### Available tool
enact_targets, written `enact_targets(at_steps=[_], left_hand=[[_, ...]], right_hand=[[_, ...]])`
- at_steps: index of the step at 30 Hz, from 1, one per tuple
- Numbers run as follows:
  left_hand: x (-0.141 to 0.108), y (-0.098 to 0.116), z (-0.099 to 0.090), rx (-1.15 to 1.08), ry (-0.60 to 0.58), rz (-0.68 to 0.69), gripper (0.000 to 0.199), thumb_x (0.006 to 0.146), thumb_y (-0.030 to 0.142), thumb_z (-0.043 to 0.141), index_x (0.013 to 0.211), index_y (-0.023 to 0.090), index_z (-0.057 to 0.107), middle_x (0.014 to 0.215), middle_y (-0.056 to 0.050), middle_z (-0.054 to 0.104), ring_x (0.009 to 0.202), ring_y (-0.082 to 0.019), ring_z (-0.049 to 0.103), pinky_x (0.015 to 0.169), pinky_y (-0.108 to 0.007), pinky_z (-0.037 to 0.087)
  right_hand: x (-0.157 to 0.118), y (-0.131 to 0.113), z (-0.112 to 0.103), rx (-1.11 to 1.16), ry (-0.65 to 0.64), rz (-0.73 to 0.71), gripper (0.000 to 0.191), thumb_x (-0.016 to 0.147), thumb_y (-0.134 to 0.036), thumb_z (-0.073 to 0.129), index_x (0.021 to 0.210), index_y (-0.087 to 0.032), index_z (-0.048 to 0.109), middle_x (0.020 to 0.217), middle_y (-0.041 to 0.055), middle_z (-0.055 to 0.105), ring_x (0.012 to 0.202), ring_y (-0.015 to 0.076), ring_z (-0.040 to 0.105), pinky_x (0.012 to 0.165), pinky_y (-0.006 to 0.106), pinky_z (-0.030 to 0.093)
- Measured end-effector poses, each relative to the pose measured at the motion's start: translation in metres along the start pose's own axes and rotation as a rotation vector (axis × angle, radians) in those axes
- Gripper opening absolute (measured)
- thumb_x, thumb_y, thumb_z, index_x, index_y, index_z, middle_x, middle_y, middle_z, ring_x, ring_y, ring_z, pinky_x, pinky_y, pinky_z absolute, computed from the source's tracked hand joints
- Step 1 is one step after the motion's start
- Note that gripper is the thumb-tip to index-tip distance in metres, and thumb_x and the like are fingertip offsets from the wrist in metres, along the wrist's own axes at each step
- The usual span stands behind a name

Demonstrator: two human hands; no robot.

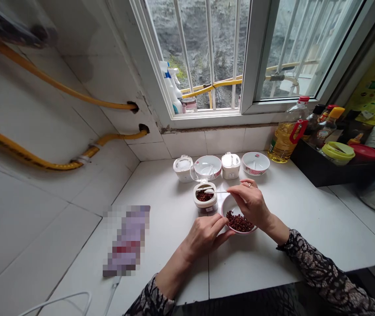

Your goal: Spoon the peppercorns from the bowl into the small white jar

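Observation:
My right hand pinches the handle of a small white spoon. The spoon's head is over the mouth of an open seasoning jar, which holds dark reddish-brown bits. The jar's clear lid is tipped up at the back. My left hand grips the near left rim of a white bowl with a pinkish edge. Reddish-brown grains like Sichuan peppercorns lie in that bowl, just under my right hand. Jar and bowl stand side by side on the white tiled counter.
Behind stand two lidded seasoning jars and two flowered bowls. An oil bottle and a black box of condiments are at the right. A blurred-out purple object and white cable lie left.

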State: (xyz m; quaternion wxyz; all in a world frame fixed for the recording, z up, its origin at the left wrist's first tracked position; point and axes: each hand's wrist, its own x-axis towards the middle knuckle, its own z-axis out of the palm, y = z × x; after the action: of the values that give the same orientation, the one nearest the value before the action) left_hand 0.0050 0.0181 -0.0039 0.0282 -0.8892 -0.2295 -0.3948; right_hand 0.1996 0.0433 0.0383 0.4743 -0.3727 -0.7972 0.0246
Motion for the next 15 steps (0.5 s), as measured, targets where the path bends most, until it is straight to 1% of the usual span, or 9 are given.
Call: enact_targets(at_steps=[2, 5, 7, 9, 12, 15], left_hand=[[0.0, 0.0, 0.0, 0.001, 0.001, 0.002, 0.02, 0.101, 0.034, 0.052, 0.095, 0.016, 0.058, 0.07, -0.002, 0.063, 0.054, -0.013, 0.059, 0.049, -0.024, 0.043], [0.0, 0.0, -0.001, 0.008, -0.005, 0.002, 0.02, 0.101, 0.035, 0.052, 0.095, 0.016, 0.059, 0.071, -0.002, 0.063, 0.055, -0.013, 0.06, 0.05, -0.024, 0.044], [0.0, 0.0, -0.001, 0.013, -0.011, 0.003, 0.021, 0.102, 0.035, 0.051, 0.095, 0.017, 0.058, 0.072, -0.002, 0.064, 0.055, -0.013, 0.06, 0.051, -0.023, 0.044], [0.0, 0.0, -0.001, 0.01, -0.013, 0.003, 0.021, 0.102, 0.036, 0.051, 0.095, 0.017, 0.058, 0.072, -0.002, 0.065, 0.055, -0.013, 0.06, 0.051, -0.023, 0.044], [-0.001, 0.0, -0.002, 0.003, -0.019, -0.002, 0.021, 0.102, 0.035, 0.052, 0.095, 0.017, 0.057, 0.072, -0.002, 0.065, 0.055, -0.013, 0.06, 0.05, -0.023, 0.043], [0.0, 0.0, -0.002, -0.001, -0.02, -0.003, 0.019, 0.101, 0.035, 0.054, 0.095, 0.017, 0.058, 0.072, -0.001, 0.065, 0.054, -0.012, 0.059, 0.05, -0.023, 0.043]], right_hand=[[0.0, 0.0, -0.003, -0.024, 0.012, -0.027, 0.023, 0.097, -0.017, 0.048, 0.096, -0.024, 0.07, 0.089, 0.0033, 0.079, 0.07, 0.0177, 0.067, 0.095, 0.044, 0.045], [0.001, -0.001, -0.009, 0.001, 0.074, -0.006, 0.022, 0.097, -0.018, 0.05, 0.097, -0.025, 0.07, 0.086, 0.0026, 0.078, 0.071, 0.0186, 0.068, 0.094, 0.044, 0.046], [0.001, 0.002, -0.015, 0.015, 0.117, 0.055, 0.02, 0.095, -0.019, 0.052, 0.097, -0.025, 0.07, 0.083, 0.0029, 0.077, 0.074, 0.0202, 0.068, 0.091, 0.043, 0.048], [0.001, 0.008, -0.021, -0.004, 0.119, 0.133, 0.018, 0.093, -0.019, 0.053, 0.095, -0.025, 0.07, 0.081, 0.0032, 0.076, 0.078, 0.0218, 0.069, 0.088, 0.042, 0.049], [-0.002, 0.019, -0.026, -0.072, 0.041, 0.18, 0.017, 0.09, -0.017, 0.053, 0.09, -0.023, 0.07, 0.076, 0.0021, 0.075, 0.074, 0.0214, 0.068, 0.089, 0.042, 0.047], [-0.006, 0.026, -0.024, -0.142, -0.099, 0.163, 0.019, 0.088, -0.013, 0.053, 0.087, -0.022, 0.069, 0.078, 0.0026, 0.077, 0.069, 0.0193, 0.066, 0.093, 0.044, 0.042]])
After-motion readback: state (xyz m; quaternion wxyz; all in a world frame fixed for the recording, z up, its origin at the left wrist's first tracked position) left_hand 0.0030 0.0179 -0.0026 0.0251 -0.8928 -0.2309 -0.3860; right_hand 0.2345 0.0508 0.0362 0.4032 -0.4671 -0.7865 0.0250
